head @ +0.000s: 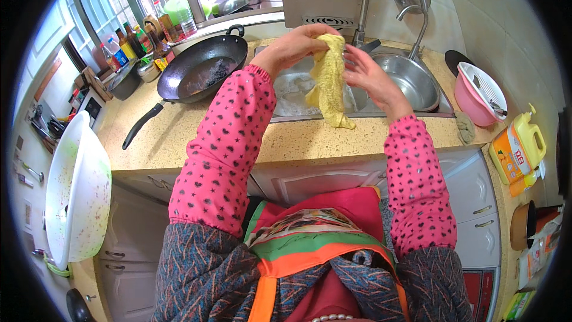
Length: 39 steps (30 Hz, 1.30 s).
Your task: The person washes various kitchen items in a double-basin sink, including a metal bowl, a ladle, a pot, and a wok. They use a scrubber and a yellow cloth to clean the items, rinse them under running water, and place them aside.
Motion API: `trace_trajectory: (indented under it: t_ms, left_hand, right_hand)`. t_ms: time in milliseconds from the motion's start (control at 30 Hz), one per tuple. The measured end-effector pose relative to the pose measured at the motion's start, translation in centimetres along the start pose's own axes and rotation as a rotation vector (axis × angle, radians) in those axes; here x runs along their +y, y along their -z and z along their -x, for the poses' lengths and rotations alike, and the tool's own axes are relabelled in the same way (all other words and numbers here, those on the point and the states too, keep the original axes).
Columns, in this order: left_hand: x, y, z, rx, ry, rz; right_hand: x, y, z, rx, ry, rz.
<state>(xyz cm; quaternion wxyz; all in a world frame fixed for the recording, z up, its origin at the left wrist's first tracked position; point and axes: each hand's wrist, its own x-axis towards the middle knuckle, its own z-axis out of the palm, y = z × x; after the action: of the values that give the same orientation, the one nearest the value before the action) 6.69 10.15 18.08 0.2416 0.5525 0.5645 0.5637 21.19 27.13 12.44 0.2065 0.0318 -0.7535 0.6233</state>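
From my left hand (295, 44) hangs a wet yellow cloth (330, 78), pinched at its top between thumb and fingers. Its lower end drops past the front rim of the stainless steel sink (308, 119), above the counter edge. My right hand (373, 78) is beside the cloth's right edge with its fingers apart; whether the fingertips touch it is hard to tell. Behind the cloth, sudsy water (288, 91) lies in the left basin. A round steel bowl or basin (409, 82) is on the sink's right side.
A black wok (201, 71) with dark residue rests left of the sink, its handle pointing forward. Sauce bottles (127, 42) line the window side. The faucet (364, 4) arches behind. On the right are a pink basin (473, 94), a rag (464, 127) and a yellow detergent jug (518, 147).
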Motion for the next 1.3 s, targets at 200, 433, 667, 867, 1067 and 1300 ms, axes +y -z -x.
trace_trajectory:
  t_ms: [200, 433, 667, 867, 1067, 1300]
  left_hand:
    - [0.8, 2.4, -1.1, -0.034, -0.016, -0.529]
    - [0.4, 3.5, -0.8, 0.12, -0.025, -0.849]
    - [1.4, 3.4, -0.8, 0.244, 0.032, -1.094]
    - [0.6, 4.2, -1.1, 0.261, -0.131, -0.316]
    - [0.9, 3.9, -0.9, 0.316, -0.035, -0.213]
    - [-1.6, 7.1, -0.1, 0.4, 0.009, -0.816]
  right_hand:
    - [-3.8, 1.7, -2.3, -0.143, -0.055, 0.417]
    - [-5.0, 2.3, -3.0, -0.063, 0.218, 0.603]
    - [-4.0, 4.3, -3.9, 0.128, 0.277, 0.58]
    - [-3.0, 3.1, -3.1, -0.057, 0.217, 0.521]
    - [-4.1, 3.2, -2.9, -0.117, -0.052, 0.577]
    - [-4.6, 5.7, -2.0, -0.144, -0.021, 0.698]
